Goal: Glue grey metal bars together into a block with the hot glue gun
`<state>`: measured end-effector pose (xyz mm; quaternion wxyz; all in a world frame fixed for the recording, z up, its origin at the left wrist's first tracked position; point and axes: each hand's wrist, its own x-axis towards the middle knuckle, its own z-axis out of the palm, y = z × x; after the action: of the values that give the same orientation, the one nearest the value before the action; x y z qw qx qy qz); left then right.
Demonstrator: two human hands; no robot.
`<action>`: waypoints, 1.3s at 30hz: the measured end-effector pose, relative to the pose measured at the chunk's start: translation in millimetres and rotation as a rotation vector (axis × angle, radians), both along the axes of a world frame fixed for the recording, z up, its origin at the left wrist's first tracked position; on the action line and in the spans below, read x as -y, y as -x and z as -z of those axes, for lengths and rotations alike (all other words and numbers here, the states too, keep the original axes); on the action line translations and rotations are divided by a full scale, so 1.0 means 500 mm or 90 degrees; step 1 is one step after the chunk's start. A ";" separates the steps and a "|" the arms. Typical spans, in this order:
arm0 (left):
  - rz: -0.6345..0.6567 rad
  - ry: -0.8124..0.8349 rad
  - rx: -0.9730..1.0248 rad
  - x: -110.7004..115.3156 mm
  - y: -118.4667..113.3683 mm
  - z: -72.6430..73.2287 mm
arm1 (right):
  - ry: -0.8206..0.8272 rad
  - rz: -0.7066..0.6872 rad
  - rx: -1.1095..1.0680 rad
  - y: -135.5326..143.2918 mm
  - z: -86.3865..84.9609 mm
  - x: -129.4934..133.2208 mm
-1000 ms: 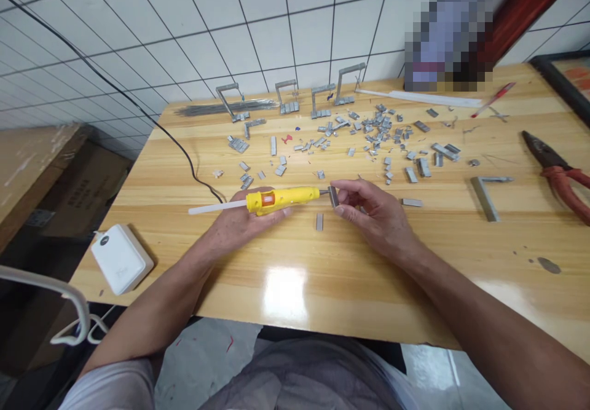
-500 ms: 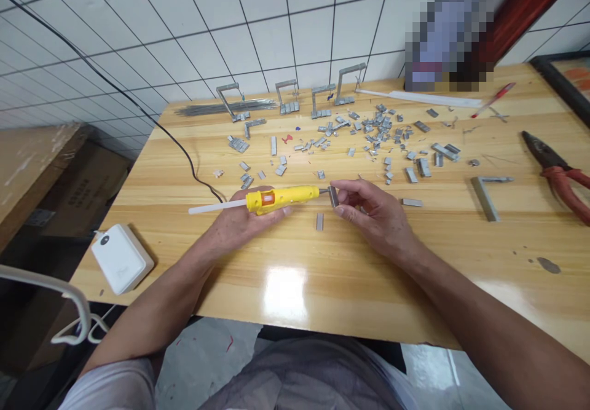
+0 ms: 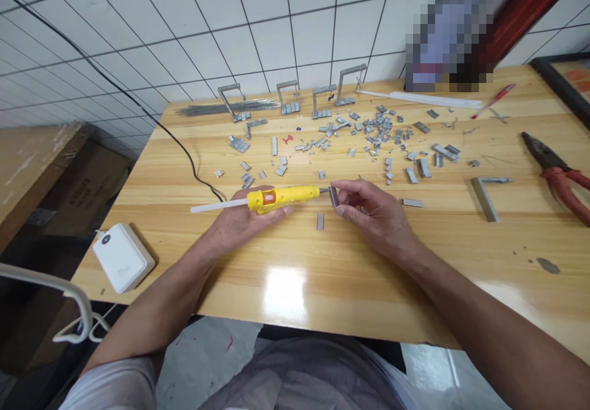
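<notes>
My left hand (image 3: 246, 220) is wrapped round a yellow glue gun (image 3: 290, 196), with a white glue stick (image 3: 216, 206) jutting from its back end. The gun's metal nozzle points right and meets a short strip of staples (image 3: 334, 197). Between thumb and forefinger, my right hand (image 3: 375, 213) pinches this strip upright at its edges. Below the nozzle, another small staple strip (image 3: 320, 222) lies on the wooden table (image 3: 230, 284). One more strip (image 3: 412, 203) rests just right of my right hand.
Several small staple-built frames (image 3: 288, 98) stand along the tiled wall. Loose staple pieces (image 3: 380, 127) are scattered mid-table. Red-handled pliers (image 3: 560, 179) and an L-shaped staple piece (image 3: 486, 198) lie right. A white power bank (image 3: 123, 257) and black cable (image 3: 184, 150) are left.
Almost nothing differs. Both hands hold the same pose, with the nozzle still against the staple strip; the view has shifted very slightly.
</notes>
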<state>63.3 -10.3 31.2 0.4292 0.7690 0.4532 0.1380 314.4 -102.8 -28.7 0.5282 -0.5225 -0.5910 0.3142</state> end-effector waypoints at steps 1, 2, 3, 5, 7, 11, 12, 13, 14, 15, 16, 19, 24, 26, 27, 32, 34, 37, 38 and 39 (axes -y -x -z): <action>-0.002 0.002 0.003 -0.001 0.001 0.001 | 0.000 -0.001 0.000 0.000 0.000 0.000; -0.005 0.004 0.006 -0.001 0.001 0.003 | -0.001 -0.001 0.000 0.000 0.000 0.000; -0.007 0.007 0.009 -0.002 0.002 0.004 | -0.001 -0.001 0.000 0.000 0.001 0.000; -0.012 0.014 0.014 -0.001 0.003 0.006 | -0.003 -0.002 -0.002 0.000 0.001 0.000; -0.017 0.019 0.014 0.000 0.002 0.006 | -0.009 -0.003 -0.006 0.000 0.002 0.000; -0.020 -0.001 0.003 -0.001 0.000 0.009 | -0.008 -0.002 -0.009 0.000 0.000 0.001; -0.026 -0.021 -0.002 -0.004 0.001 0.010 | -0.006 -0.001 -0.008 0.000 -0.001 0.001; -0.036 -0.049 -0.007 -0.010 0.003 0.012 | -0.004 0.001 -0.009 0.000 -0.001 0.002; -0.052 -0.083 -0.012 -0.018 0.008 0.012 | -0.003 0.003 -0.011 -0.001 -0.002 0.002; -0.075 -0.120 -0.016 -0.029 0.015 0.011 | -0.004 0.004 -0.014 -0.002 -0.002 0.002; -0.098 -0.153 -0.020 -0.042 0.024 0.009 | -0.006 0.005 -0.018 -0.002 -0.001 0.002; -0.204 -0.233 -0.055 -0.093 0.062 -0.006 | -0.019 0.007 -0.017 -0.003 0.003 0.001; -0.305 -0.318 -0.196 -0.179 0.125 -0.018 | -0.038 0.000 0.019 0.002 0.010 0.000; -0.319 -0.274 -0.277 -0.205 0.139 -0.006 | -0.038 -0.010 0.037 0.005 0.010 0.001; -0.312 -0.246 -0.312 -0.217 0.144 0.002 | -0.038 -0.014 0.045 0.007 0.009 0.002; -0.311 -0.178 -0.402 -0.264 0.176 0.046 | -0.039 -0.030 0.078 0.012 0.008 0.004; -0.331 -0.178 -0.412 -0.277 0.193 0.056 | -0.040 -0.032 0.084 0.013 0.009 0.005; -0.366 -0.181 -0.421 -0.291 0.215 0.066 | -0.038 -0.033 0.087 0.014 0.010 0.004; -0.379 -0.183 -0.423 -0.294 0.219 0.070 | -0.035 -0.034 0.089 0.014 0.010 0.004; -0.392 -0.188 -0.425 -0.296 0.221 0.074 | -0.032 -0.034 0.094 0.014 0.011 0.004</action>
<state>-47.3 137.8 -6.0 0.0860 0.6542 0.7484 0.0671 307.4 -104.5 -34.3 0.4879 -0.5148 -0.6496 0.2736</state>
